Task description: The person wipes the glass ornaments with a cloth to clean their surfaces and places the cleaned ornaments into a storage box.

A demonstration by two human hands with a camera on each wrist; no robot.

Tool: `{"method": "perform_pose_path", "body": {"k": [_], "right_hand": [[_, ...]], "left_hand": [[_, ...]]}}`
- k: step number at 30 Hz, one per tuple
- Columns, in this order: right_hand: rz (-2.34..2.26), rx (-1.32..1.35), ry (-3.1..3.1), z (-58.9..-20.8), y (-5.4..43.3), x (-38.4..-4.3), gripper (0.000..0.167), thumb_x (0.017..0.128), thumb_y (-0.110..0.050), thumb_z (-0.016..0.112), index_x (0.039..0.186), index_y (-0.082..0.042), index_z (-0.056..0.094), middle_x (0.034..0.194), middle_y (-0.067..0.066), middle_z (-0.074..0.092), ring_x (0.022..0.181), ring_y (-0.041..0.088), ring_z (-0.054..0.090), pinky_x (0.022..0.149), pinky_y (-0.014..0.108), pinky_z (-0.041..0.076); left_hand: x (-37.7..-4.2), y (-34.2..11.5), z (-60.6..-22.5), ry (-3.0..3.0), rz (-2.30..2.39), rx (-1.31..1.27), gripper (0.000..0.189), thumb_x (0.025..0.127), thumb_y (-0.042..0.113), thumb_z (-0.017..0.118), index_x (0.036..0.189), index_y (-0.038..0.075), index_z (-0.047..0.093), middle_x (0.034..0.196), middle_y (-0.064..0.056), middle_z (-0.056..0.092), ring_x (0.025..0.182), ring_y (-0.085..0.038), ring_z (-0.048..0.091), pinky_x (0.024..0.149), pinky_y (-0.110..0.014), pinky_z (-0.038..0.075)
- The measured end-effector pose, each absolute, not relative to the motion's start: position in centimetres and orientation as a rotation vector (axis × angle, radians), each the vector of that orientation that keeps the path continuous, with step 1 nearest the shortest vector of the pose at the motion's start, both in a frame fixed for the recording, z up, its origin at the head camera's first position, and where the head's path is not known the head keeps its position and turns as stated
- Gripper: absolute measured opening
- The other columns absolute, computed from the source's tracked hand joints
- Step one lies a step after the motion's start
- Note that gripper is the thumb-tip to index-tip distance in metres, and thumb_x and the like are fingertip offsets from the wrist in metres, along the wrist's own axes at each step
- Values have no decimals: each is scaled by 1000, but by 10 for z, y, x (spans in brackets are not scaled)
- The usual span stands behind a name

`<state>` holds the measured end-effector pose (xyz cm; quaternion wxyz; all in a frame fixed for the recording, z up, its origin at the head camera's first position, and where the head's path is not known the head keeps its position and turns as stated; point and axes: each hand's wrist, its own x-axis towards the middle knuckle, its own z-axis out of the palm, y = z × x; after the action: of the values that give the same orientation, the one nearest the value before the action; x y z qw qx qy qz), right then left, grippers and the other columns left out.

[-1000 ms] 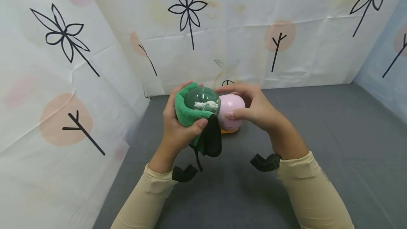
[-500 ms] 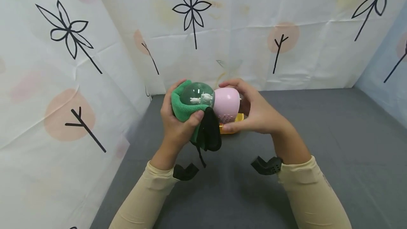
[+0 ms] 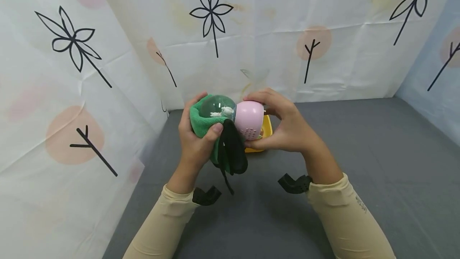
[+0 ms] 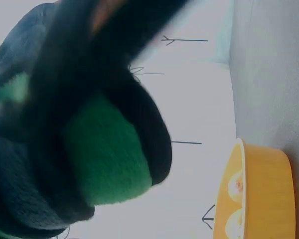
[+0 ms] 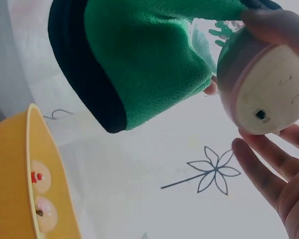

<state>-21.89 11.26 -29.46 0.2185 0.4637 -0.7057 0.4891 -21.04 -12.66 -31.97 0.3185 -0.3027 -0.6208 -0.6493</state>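
A snow globe with a clear dome (image 3: 219,104), small white figures inside and a pink base (image 3: 249,116) lies on its side between the hands. A green cloth (image 3: 203,126) with a black border wraps the dome's far left and lower side. My left hand (image 3: 192,141) grips the cloth against the dome, thumb in front. The right hand (image 3: 289,125) holds the base, with fingers over its top and thumb beneath. In the right wrist view, the base's whitish underside (image 5: 271,94) shows a small dark square. The cloth's loose black-edged part (image 3: 233,151) hangs below the globe.
Behind the base, a yellow container (image 3: 267,127) stands on the grey table (image 3: 359,163). Two round pale items (image 5: 41,177) sit inside it in the right wrist view. White printed sheets (image 3: 273,11) form the back and sides.
Both hands and the snow globe have shifted slightly left. The right fingers have changed their hold on the pink base, and more of the yellow container shows behind it.
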Motion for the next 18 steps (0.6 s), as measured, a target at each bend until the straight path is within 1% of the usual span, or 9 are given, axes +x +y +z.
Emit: {"method": "perform_pose_path", "body": {"k": [3,8,10,13,15,17,18], "right_hand": [[1349,1286,-1939,-295,115,-220,87,56,-5,104,134,-5,67,126,6,68,112,19,64,92,31,64],[1406,1280,-1952,-295,114,-219,83,55,-5,104,131,-5,70,117,4,70,102,18,67,86,31,65],[1470,1256,-1964,-295,113,-219,78,57,-3,102,129,-4,72,112,3,72,97,17,69,83,31,65],[1603,1210,-1985,-298,110,-218,63,66,-6,96,124,0,73,105,2,73,85,17,71,75,29,64],[1699,1188,-1997,-300,108,-218,52,75,-16,92,119,4,73,99,1,73,77,17,70,69,28,63],[1787,1156,-2017,-302,107,-219,51,83,-31,87,115,7,72,94,0,72,73,17,68,65,26,61],[1826,1139,-2030,-302,107,-219,55,86,-38,84,113,8,72,92,-1,72,71,16,67,63,26,60]], "left_hand": [[-210,-125,-320,-1644,-1729,-798,84,85,49,81,145,-3,54,122,-10,69,104,-22,70,88,-28,62],[-209,-126,-321,-1657,-1726,-793,86,85,54,81,146,0,54,120,-9,69,104,-22,69,87,-28,62],[-209,-126,-321,-1663,-1722,-793,86,84,54,81,146,1,55,120,-9,69,104,-23,69,86,-28,62],[-208,-126,-321,-1670,-1716,-794,85,83,54,82,146,4,55,121,-10,69,104,-23,69,87,-28,62],[-208,-126,-321,-1674,-1706,-797,85,83,53,82,146,3,55,122,-10,68,105,-24,68,87,-28,62],[-208,-126,-321,-1680,-1690,-799,87,82,52,83,146,2,54,123,-11,68,106,-25,68,88,-29,62],[-208,-126,-321,-1683,-1681,-799,87,82,52,83,146,1,54,124,-11,68,107,-25,68,89,-29,62]]}}
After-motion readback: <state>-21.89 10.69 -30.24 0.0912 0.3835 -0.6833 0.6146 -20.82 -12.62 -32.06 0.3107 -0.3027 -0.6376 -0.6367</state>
